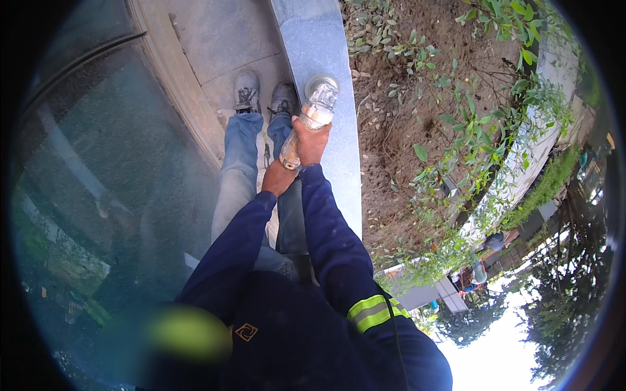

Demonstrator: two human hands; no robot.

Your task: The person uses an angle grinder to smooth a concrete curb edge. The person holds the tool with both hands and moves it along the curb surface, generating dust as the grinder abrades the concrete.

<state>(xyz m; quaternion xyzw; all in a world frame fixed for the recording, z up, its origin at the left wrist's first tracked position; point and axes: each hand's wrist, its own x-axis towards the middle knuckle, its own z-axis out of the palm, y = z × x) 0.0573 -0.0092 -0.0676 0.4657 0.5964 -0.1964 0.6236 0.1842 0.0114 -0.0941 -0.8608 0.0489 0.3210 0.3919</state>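
An angle grinder (321,98), its metal head and body coated in pale dust, is held in both of my hands. My right hand (312,141) wraps round the body just behind the head. Lower down, my left hand (279,178) is closed round the rear end of the tool. The round disc (322,83) at the head lies over the top face of a grey stone ledge (319,39); whether it touches the stone I cannot tell. Both palms are hidden by the tool and fingers.
A large glass pane (124,143) in a pale frame (176,78) stands on the left. My dusty shoes (248,91) are on the paving (222,39) beside the ledge. To the right lies a soil bed (411,117) with leafy plants (482,137). A thin cable (396,339) runs along my right sleeve.
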